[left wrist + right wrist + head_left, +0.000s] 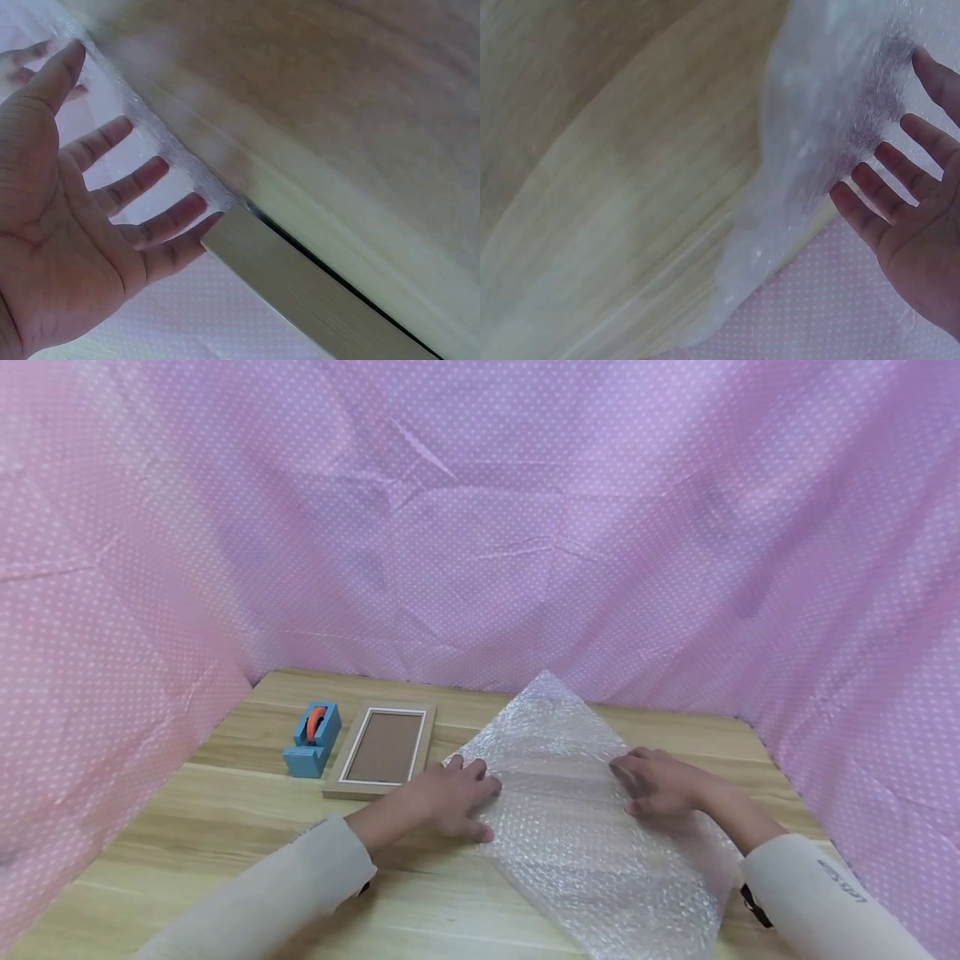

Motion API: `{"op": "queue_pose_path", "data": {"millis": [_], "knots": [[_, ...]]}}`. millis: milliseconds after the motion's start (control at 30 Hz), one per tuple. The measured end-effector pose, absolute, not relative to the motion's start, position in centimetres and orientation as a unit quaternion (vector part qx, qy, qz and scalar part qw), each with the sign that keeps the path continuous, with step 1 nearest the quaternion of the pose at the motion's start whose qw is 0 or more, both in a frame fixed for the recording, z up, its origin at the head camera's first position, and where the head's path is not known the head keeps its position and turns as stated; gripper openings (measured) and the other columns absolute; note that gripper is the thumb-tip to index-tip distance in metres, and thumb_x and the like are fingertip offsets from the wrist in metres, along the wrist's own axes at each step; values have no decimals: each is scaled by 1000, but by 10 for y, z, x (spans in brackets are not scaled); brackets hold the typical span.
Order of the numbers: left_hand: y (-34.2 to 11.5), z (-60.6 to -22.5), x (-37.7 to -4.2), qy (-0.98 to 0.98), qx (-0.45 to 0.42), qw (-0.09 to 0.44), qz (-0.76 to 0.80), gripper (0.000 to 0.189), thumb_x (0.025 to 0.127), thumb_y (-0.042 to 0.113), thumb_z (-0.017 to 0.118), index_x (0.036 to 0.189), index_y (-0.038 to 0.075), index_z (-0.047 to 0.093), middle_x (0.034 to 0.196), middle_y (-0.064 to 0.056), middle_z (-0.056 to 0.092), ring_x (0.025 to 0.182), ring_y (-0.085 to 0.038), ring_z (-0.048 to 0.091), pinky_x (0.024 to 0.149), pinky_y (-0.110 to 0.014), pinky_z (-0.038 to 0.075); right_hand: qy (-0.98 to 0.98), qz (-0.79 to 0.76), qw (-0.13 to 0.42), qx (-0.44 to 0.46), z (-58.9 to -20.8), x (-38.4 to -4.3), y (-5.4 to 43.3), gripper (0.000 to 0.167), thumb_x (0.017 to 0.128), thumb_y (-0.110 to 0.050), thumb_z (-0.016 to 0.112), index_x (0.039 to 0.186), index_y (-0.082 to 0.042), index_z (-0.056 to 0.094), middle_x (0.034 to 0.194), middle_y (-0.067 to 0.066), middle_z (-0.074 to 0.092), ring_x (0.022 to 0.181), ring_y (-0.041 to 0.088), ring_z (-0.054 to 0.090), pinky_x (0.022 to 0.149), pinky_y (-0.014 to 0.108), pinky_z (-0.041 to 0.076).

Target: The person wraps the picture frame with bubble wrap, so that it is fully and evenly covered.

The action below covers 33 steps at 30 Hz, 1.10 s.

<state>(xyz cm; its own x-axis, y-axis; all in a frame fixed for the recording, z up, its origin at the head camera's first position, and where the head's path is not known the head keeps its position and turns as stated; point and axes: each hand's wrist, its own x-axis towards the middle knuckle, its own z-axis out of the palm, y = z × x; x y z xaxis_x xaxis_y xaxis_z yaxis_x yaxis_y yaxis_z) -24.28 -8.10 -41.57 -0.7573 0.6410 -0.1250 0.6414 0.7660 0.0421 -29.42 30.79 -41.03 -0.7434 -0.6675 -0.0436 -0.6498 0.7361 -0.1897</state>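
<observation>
A sheet of clear bubble wrap (pixel 562 810) lies on the wooden table, turned so one corner points to the back. My left hand (pixel 453 797) rests at its left edge, fingers spread and fairly straight; in the left wrist view the fingertips (pixel 154 166) touch the wrap's edge. On the right part of the sheet is my right hand (pixel 660 783), its fingers (pixel 885 202) extended against the wrap in the right wrist view. Neither hand grips anything. Just left of my left hand lies a picture frame (pixel 427 739) with a pale wood border and brown inside.
Left of the picture frame stands a blue tape dispenser (pixel 306 762) with an orange roll (pixel 316 723). The wooden table (pixel 247 827) ends at the back and sides against a pink polka-dot cloth (pixel 480 568).
</observation>
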Motion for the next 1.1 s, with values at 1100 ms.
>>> {"op": "queue_pose_path", "data": {"millis": [1100], "knots": [[-86,-415,-236,946,316,70,5,70,84,69,70,140,29,56,129,-2,53,105,-25,52,72,-37,53,937,-231,55,-256,-411,-257,386,41,83,-19,84,117,1,70,102,6,71,88,15,64,75,32,55]]}}
